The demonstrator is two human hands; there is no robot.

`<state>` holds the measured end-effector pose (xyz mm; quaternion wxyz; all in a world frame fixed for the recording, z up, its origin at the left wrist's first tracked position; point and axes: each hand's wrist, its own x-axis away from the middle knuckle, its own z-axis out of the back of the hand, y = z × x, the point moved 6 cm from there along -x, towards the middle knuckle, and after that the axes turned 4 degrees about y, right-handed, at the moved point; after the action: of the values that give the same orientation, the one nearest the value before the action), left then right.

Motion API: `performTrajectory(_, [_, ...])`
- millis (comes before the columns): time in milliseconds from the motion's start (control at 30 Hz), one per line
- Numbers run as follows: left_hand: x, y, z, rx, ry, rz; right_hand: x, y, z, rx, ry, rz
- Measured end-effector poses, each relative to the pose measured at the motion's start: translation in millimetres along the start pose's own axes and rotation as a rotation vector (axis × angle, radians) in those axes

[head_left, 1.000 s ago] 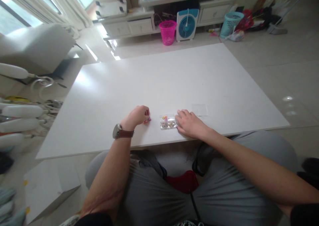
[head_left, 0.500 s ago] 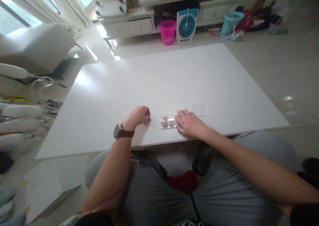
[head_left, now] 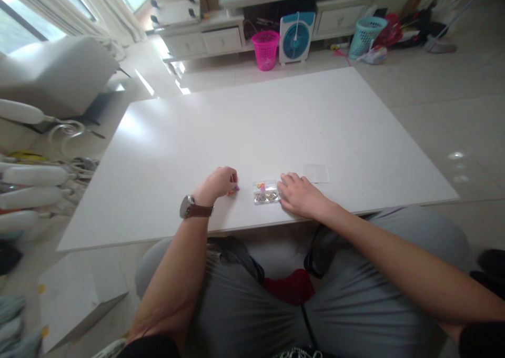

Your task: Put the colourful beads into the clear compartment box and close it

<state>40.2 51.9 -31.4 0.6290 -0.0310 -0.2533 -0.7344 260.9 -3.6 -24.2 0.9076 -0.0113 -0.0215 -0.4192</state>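
My left hand point(head_left: 221, 183), with a watch point(head_left: 189, 207) on its wrist, is closed in a pinch low over the table. Right under its fingertips lie small pink and orange pieces point(head_left: 233, 191), too small to name and partly hidden by the hand. A small clear compartment box point(head_left: 265, 192) lies to the right of that hand. It holds small yellow and pink pieces at the back and metallic items in two front compartments. My right hand point(head_left: 299, 192) rests on the table with fingers out, its fingertips at the box's right side. Behind it lies a flat clear lid point(head_left: 316, 173).
The white table point(head_left: 244, 126) extends forward, its near edge just before my lap. Beyond it on the floor stand a pink basket point(head_left: 265, 50), a blue fan point(head_left: 296, 38) and a light blue basket point(head_left: 366, 36). White chairs point(head_left: 35, 176) are at the left.
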Motion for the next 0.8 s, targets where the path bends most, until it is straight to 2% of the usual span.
performTrajectory(800, [-2.1, -0.7, -1.3, -0.045, 0.011, 0.021, -0.4, 1.1, -1.7, -0.013, -0.014, 0.0])
